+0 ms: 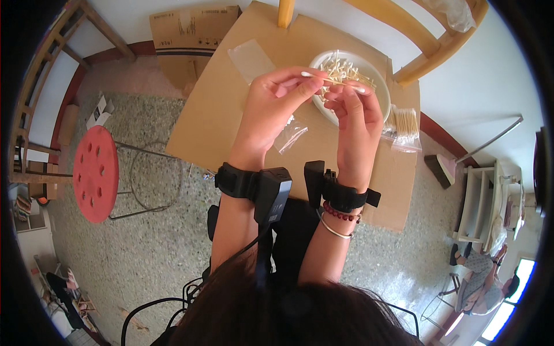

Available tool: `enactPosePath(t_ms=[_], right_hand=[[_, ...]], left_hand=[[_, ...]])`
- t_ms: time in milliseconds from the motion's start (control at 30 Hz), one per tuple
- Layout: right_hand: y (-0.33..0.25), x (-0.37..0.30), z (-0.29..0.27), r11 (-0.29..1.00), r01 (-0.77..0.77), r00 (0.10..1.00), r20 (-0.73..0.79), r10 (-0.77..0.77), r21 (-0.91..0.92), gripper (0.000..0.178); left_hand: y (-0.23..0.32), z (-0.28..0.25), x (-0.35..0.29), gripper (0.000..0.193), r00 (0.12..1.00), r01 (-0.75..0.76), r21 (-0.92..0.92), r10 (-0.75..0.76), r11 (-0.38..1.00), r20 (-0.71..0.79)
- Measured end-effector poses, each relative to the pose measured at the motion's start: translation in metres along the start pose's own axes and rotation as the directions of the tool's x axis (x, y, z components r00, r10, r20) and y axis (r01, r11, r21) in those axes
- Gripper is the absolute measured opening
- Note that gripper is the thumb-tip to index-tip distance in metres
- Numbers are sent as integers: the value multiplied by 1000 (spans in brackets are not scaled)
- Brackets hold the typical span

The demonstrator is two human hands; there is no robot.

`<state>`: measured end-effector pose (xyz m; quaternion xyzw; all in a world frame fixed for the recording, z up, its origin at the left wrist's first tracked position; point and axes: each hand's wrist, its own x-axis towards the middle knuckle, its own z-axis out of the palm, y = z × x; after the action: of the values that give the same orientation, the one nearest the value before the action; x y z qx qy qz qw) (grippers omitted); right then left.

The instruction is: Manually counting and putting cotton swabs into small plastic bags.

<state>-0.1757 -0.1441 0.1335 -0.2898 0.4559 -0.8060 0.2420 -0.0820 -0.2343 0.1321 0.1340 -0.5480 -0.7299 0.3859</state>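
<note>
Both hands are raised over a cardboard sheet (pixel 219 109) that serves as a work surface. My left hand (pixel 271 106) pinches a cotton swab (pixel 332 79) near its white tip, and my right hand (pixel 355 124) grips the same swab at its other end. Just behind the fingers stands a white bowl (pixel 378 86) holding several loose cotton swabs. A small clear plastic bag (pixel 290 135) lies on the cardboard between my hands. To the right of my right hand, a clear bag filled with cotton swabs (pixel 405 128) rests on the cardboard.
A red round stool (pixel 95 173) stands on the speckled floor at left. A cardboard box (pixel 190 34) leans at the back, wooden chair legs (pixel 427 43) at top right. A broom (pixel 441 167) and white shelf (pixel 479 202) are at right; another person sits at lower right.
</note>
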Motion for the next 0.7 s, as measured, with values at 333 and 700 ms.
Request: enactPosePath(t_ms=[333,700], right_hand=[[11,6,-16,921,-100,969,-245,5,-375,13],[13,6,-18,818,-221,966,-232,110,-531,34]], left_hand=[[-48,-18,-9,18,978,205,783,-140,587,-152],[-66,-22,-14,27,828,239,971,-524,9,-199]])
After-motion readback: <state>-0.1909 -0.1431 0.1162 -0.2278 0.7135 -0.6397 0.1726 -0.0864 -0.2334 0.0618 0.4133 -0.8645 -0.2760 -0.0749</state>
